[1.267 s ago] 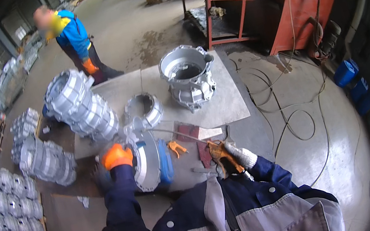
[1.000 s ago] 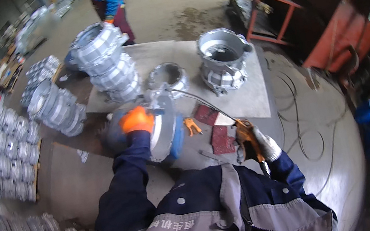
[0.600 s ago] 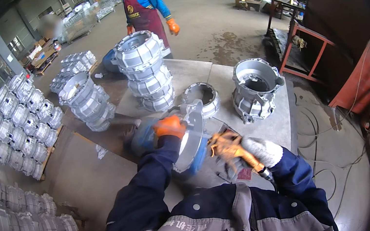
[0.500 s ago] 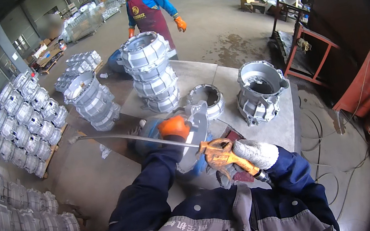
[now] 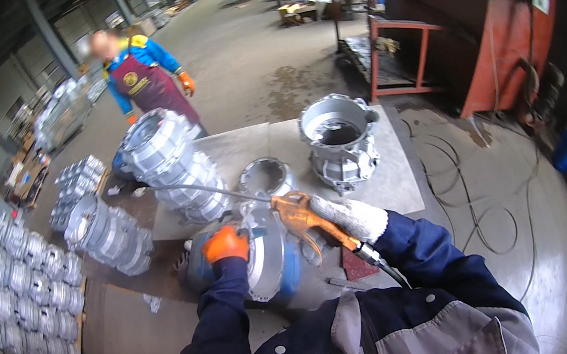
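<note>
My left hand [image 5: 225, 245], in an orange glove, rests on top of a blue and silver flanged metal casting [image 5: 262, 262] lying on its side at the near edge of the steel work table [image 5: 393, 189]. My right hand [image 5: 349, 216], in a white glove, grips an orange air blow gun [image 5: 303, 217] by its handle. The gun's long thin nozzle tube [image 5: 198, 190] reaches left over the casting, and a hose runs from the handle down toward my body.
A tall grey housing [image 5: 339, 138] and a low ring casting [image 5: 265, 178] stand on the table. Stacks of ribbed castings [image 5: 170, 163] sit at its left edge, with more stacked on the floor at left. A person in an apron stands beyond them. Cables lie on the floor at right.
My head turned from looking down at the table to a raised, wider view. My right hand lifted the blow gun from beside the casting to above it; my left hand stayed on the casting.
</note>
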Demonstrator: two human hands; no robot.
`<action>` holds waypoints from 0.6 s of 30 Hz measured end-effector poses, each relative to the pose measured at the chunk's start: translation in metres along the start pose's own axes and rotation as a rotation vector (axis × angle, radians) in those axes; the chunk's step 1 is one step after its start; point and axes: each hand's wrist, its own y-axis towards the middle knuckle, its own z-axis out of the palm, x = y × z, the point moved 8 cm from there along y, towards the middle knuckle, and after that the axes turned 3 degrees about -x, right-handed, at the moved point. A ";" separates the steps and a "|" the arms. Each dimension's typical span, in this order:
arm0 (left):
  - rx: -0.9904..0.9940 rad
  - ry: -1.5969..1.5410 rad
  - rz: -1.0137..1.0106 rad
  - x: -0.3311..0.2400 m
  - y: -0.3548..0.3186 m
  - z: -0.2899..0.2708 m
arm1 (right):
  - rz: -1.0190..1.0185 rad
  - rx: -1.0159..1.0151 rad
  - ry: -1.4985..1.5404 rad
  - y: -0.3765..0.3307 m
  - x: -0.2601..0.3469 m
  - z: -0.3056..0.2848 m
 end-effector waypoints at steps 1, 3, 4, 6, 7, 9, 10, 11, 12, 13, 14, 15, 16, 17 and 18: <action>-0.023 -0.022 -0.027 0.000 -0.001 -0.003 | 0.032 0.005 0.064 -0.003 0.000 -0.005; -0.020 -0.030 0.002 -0.002 -0.001 -0.003 | 0.009 0.039 0.178 -0.014 0.003 -0.009; -0.024 -0.024 -0.005 -0.001 -0.001 -0.001 | -0.086 0.000 0.111 -0.018 0.007 -0.014; -0.059 -0.081 0.013 0.001 -0.001 0.003 | 0.023 0.031 0.290 -0.030 -0.010 -0.017; -0.036 -0.113 0.023 0.002 0.000 0.008 | 0.066 -0.106 0.121 -0.030 -0.021 -0.030; -0.059 -0.143 -0.011 0.007 0.000 0.010 | 0.070 -0.095 0.143 -0.038 -0.035 -0.036; -0.113 -0.154 -0.003 0.008 0.000 0.006 | 0.107 -0.096 0.227 -0.041 -0.045 -0.039; -0.122 -0.145 0.000 0.008 0.000 0.005 | 0.115 -0.111 0.219 -0.044 -0.051 -0.045; -0.106 -0.115 -0.039 0.011 0.000 0.006 | 0.168 -0.209 0.200 -0.047 -0.062 -0.057; -0.093 -0.137 -0.036 0.011 -0.001 0.006 | 0.113 -0.173 0.195 -0.050 -0.063 -0.058; -0.085 -0.159 -0.031 0.010 -0.001 0.005 | 0.095 -0.088 0.251 -0.053 -0.065 -0.056; -0.091 -0.175 -0.023 0.010 -0.002 0.004 | 0.116 -0.129 0.282 -0.056 -0.073 -0.062; -0.102 -0.188 -0.019 0.010 -0.002 0.002 | 0.137 -0.162 0.326 -0.059 -0.081 -0.066; -0.096 -0.200 -0.014 0.010 -0.003 0.002 | 0.149 -0.185 0.325 -0.061 -0.086 -0.071; -0.053 -0.196 -0.024 0.010 -0.002 0.005 | 0.172 -0.203 0.326 -0.064 -0.092 -0.075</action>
